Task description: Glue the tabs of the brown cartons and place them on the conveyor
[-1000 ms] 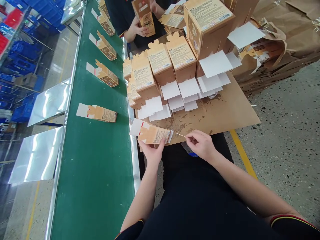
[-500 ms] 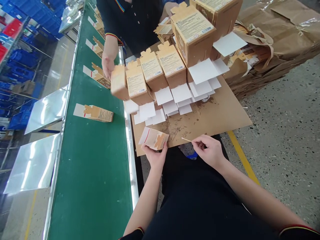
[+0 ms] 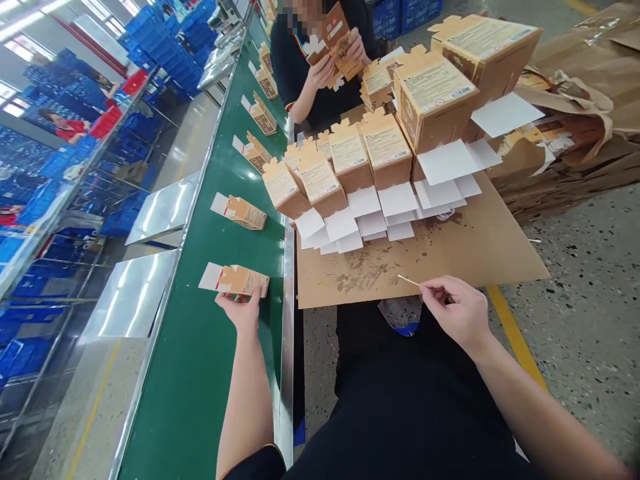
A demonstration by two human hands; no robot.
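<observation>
My left hand [image 3: 241, 311] has its thumb and fingers around a small brown cardboard box [image 3: 245, 280] with a white flap and a red strip. That box lies on its side at the green conveyor belt [image 3: 185, 380]; whether it bears fully on the belt I cannot tell. Pinched in my right hand [image 3: 455, 310] is a thin pale stick [image 3: 407, 279], like a cotton swab, its tip over the front edge of the stained cardboard sheet [image 3: 505, 257]. Several brown boxes [image 3: 349, 148] with white flaps [image 3: 397, 199] stand in rows on the sheet.
Across the sheet, a co-worker [image 3: 320, 73] holds a partly folded carton [image 3: 345, 57]. More boxes [image 3: 247, 212] line the belt, which has a metal rail [image 3: 289, 320]. Brown wrapping paper [image 3: 605, 127] covers a stack at right. Blue crates [image 3: 155, 40] and metal tables [image 3: 130, 293] are at left.
My left hand has carried the box left from the sheet to the belt. My right hand still holds the stick. The co-worker has let go of a box at the row's end and now holds a carton.
</observation>
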